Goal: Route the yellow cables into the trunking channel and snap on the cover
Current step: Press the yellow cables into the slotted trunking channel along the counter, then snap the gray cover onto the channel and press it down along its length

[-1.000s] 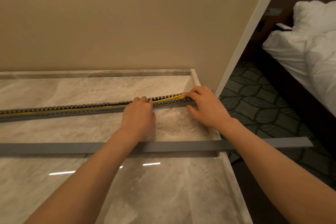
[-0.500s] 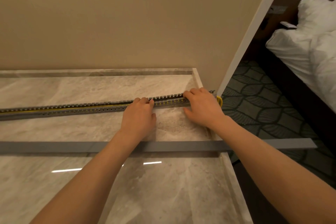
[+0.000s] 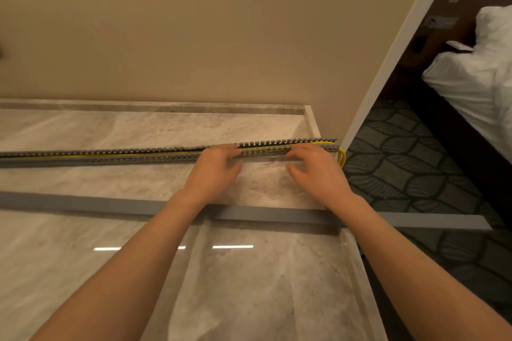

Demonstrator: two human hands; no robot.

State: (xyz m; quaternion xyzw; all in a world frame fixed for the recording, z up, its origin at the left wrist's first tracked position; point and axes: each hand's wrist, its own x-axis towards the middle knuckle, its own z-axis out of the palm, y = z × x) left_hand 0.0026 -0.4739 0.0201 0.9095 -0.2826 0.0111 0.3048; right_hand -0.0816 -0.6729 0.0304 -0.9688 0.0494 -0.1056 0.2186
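A long grey slotted trunking channel lies across the marble counter, from the left edge to the counter's right end. Yellow cables run inside it and loop out past its right end. My left hand rests on the channel's near wall, fingertips over the top edge. My right hand is about a hand's width to the right, fingers on the channel near its end, thumb spread on the counter side. The flat grey cover lies loose on the counter nearer to me, under both forearms, overhanging the right edge.
The marble counter has a raised rim at the back and right. A beige wall stands directly behind the channel. To the right the floor drops to patterned carpet, with a bed with white bedding beyond.
Both hands stayed on the channel's right part; the right hand's fingers lifted slightly and spread. The yellow cable that stood above the slots now lies lower, with a loop showing past the end.
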